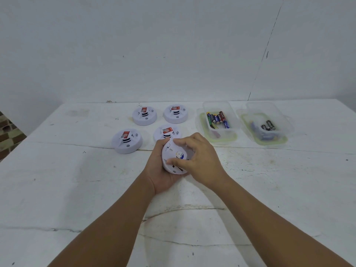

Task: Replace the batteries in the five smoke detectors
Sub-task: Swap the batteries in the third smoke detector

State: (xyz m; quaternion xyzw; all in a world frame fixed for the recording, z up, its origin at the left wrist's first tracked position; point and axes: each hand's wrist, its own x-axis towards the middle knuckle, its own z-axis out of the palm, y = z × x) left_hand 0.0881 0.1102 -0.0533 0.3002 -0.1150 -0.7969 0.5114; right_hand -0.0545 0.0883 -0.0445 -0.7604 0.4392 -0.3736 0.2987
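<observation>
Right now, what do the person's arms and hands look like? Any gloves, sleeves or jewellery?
Both arms are bare as far as the picture shows: no sleeves in view. The left hand and the right hand wear no gloves, and no rings, watch or bracelet can be seen on the fingers or wrists. No markings or tools are attached to either arm.

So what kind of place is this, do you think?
Probably a makeshift indoor work spot: a worn, cracked white table against a bare white wall, with smoke detectors and tubs of batteries laid out.
</observation>
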